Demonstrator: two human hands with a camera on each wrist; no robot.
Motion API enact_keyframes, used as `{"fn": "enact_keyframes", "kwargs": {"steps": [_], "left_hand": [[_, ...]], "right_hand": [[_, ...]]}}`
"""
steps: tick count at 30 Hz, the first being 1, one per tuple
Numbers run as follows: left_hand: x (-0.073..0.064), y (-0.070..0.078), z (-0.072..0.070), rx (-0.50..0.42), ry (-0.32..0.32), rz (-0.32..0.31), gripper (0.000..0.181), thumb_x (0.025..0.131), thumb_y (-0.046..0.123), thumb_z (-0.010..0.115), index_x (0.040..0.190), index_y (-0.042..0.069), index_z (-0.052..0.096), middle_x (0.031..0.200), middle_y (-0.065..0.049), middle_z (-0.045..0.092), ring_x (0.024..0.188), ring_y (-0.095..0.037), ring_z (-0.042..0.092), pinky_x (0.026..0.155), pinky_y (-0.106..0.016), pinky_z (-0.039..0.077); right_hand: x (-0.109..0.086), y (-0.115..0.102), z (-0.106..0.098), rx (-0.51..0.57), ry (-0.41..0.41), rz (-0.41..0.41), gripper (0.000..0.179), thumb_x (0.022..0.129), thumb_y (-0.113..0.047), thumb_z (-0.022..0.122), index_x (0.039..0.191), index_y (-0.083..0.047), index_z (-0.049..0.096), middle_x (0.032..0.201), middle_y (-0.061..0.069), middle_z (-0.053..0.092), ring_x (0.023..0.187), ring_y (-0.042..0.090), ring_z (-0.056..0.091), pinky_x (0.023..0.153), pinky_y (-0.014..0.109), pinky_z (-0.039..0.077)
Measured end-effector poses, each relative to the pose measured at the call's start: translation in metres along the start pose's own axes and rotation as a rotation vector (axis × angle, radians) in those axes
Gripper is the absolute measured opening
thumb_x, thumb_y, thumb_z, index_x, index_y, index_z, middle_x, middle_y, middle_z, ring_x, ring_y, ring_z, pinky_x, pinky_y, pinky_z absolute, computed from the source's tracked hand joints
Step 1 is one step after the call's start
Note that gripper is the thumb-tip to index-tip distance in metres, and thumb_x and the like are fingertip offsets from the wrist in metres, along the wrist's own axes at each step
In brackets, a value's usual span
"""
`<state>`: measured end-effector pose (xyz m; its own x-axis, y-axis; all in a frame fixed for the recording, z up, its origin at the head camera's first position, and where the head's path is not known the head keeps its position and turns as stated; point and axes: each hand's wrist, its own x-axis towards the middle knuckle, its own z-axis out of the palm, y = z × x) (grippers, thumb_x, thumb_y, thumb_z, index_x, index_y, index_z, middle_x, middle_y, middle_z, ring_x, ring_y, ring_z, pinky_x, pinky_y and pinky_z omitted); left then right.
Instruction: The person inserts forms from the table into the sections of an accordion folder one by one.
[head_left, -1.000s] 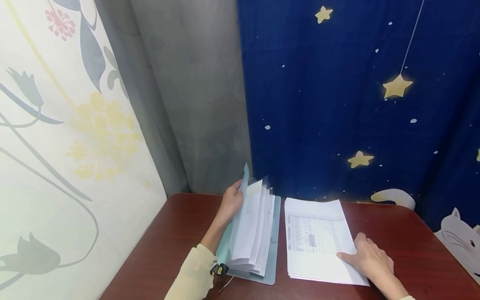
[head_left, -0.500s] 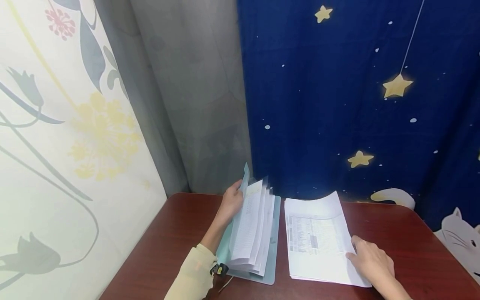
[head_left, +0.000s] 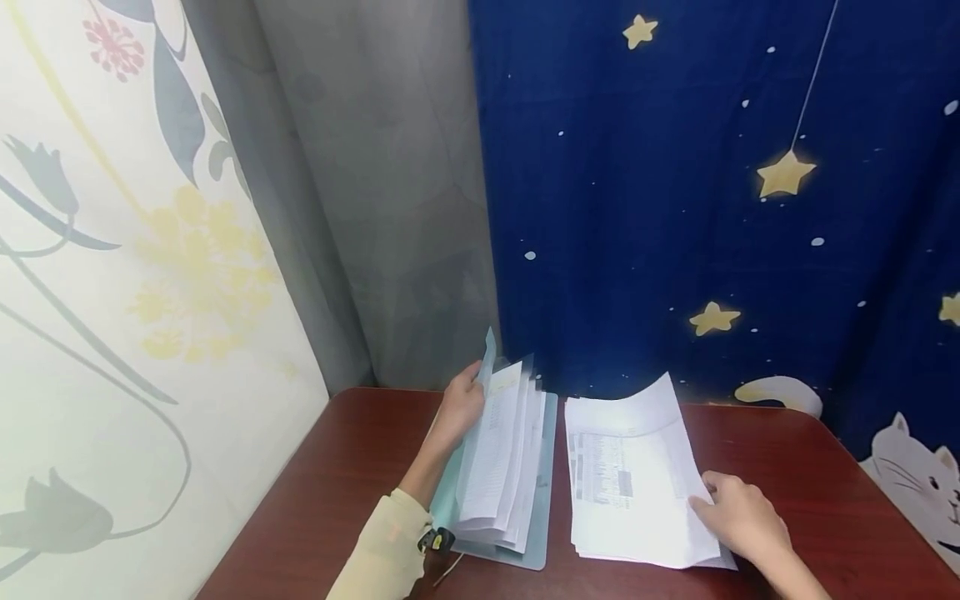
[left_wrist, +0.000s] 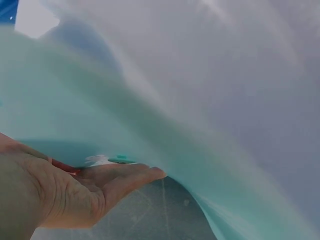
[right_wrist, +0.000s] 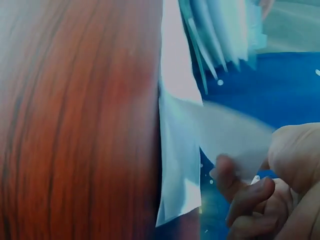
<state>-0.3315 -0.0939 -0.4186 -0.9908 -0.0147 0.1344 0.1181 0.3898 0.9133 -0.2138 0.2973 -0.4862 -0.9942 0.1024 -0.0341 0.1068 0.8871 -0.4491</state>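
My left hand (head_left: 460, 406) holds up the light teal cover of a document folder (head_left: 551, 467), thumb on one face and fingers behind. Clear sleeves with printed sheets fan out inside the folder. In the left wrist view the hand (left_wrist: 100, 187) lies along the curved teal cover (left_wrist: 165, 135). To the right, a stack of white paper sheets (head_left: 637, 533) lies on the table, the top one printed with a grid. My right hand (head_left: 742, 512) pinches the top sheet's right edge, and its far corner curls up. The right wrist view shows the lifted sheet (right_wrist: 230, 132) between thumb and fingers.
Folder and papers lie side by side on a dark red-brown wooden table (head_left: 352, 467). Behind it hang a grey curtain (head_left: 397, 208) and a blue star-patterned curtain (head_left: 637, 167). A white floral panel (head_left: 150, 333) borders the left. A thin cord (head_left: 448, 571) lies by the folder's near edge.
My right hand has gone from resting at the stack's right edge to pinching the top sheet, whose far corner has risen and whose body has shifted slightly left. The left hand stays at the cover.
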Motion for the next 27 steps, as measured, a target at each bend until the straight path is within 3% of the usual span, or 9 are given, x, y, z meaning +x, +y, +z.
{"fn": "enact_keyframes", "kwargs": {"steps": [2,4,5,9,12,16,20,27], "left_hand": [[-0.001,0.001,0.0,-0.003,0.002,-0.008,0.053,0.112,0.016,0.035,0.163,0.006,0.039,0.168,-0.02,0.041,0.146,-0.038,0.049,0.122,-0.061,0.037],[-0.001,0.002,0.0,-0.003,0.003,-0.015,0.052,0.112,0.017,0.035,0.163,0.007,0.039,0.168,-0.02,0.04,0.146,-0.038,0.049,0.122,-0.061,0.037],[-0.001,0.002,0.0,-0.002,0.002,-0.019,0.052,0.112,0.017,0.035,0.164,0.008,0.039,0.168,-0.02,0.04,0.145,-0.038,0.05,0.122,-0.061,0.037],[-0.001,0.002,0.0,0.001,0.001,-0.023,0.053,0.112,0.018,0.036,0.164,0.009,0.038,0.167,-0.02,0.042,0.142,-0.038,0.052,0.12,-0.061,0.04],[-0.001,0.001,0.0,-0.002,-0.004,-0.022,0.053,0.112,0.018,0.035,0.164,0.008,0.037,0.166,-0.021,0.042,0.138,-0.038,0.055,0.117,-0.062,0.043],[-0.002,0.001,0.0,0.002,-0.008,-0.029,0.054,0.112,0.019,0.035,0.165,0.008,0.036,0.166,-0.02,0.043,0.136,-0.038,0.056,0.115,-0.062,0.044],[-0.003,0.002,0.001,0.006,-0.009,-0.035,0.054,0.112,0.018,0.036,0.165,0.009,0.037,0.167,-0.02,0.043,0.139,-0.038,0.055,0.117,-0.061,0.043],[-0.002,0.002,-0.001,0.025,-0.012,-0.029,0.054,0.111,0.018,0.036,0.164,0.01,0.038,0.168,-0.019,0.04,0.148,-0.039,0.048,0.123,-0.062,0.035]], "right_hand": [[-0.001,-0.001,-0.002,0.085,0.008,0.0,0.02,0.09,-0.02,0.072,0.088,-0.002,0.064,0.067,0.011,0.053,0.065,0.022,0.051,0.059,0.035,0.043],[-0.003,-0.003,-0.003,0.172,0.011,0.008,0.025,0.089,-0.018,0.07,0.076,-0.008,0.051,0.062,0.0,0.035,0.061,0.017,0.039,0.058,0.03,0.032],[-0.003,-0.004,-0.004,0.213,0.006,0.017,0.026,0.089,-0.017,0.07,0.075,-0.009,0.049,0.061,-0.002,0.034,0.062,0.016,0.039,0.058,0.029,0.032],[-0.005,-0.008,-0.006,0.381,-0.029,0.07,0.018,0.091,-0.016,0.069,0.083,-0.007,0.055,0.062,-0.002,0.042,0.065,0.015,0.05,0.058,0.028,0.041],[-0.006,-0.01,-0.006,0.518,-0.04,0.096,0.011,0.091,-0.011,0.068,0.089,-0.004,0.06,0.066,0.0,0.057,0.066,0.016,0.06,0.056,0.029,0.05],[-0.006,-0.01,-0.007,0.661,-0.057,0.106,0.014,0.092,-0.006,0.065,0.102,0.003,0.064,0.087,0.008,0.076,0.072,0.02,0.07,0.06,0.035,0.061],[-0.008,-0.011,-0.011,0.711,-0.07,0.103,0.029,0.095,-0.007,0.064,0.121,0.007,0.064,0.102,0.014,0.079,0.079,0.021,0.074,0.066,0.038,0.064],[-0.014,-0.02,-0.019,0.764,-0.065,0.101,0.042,0.096,-0.007,0.062,0.135,0.007,0.06,0.105,0.009,0.081,0.079,0.017,0.075,0.067,0.035,0.062]]}}
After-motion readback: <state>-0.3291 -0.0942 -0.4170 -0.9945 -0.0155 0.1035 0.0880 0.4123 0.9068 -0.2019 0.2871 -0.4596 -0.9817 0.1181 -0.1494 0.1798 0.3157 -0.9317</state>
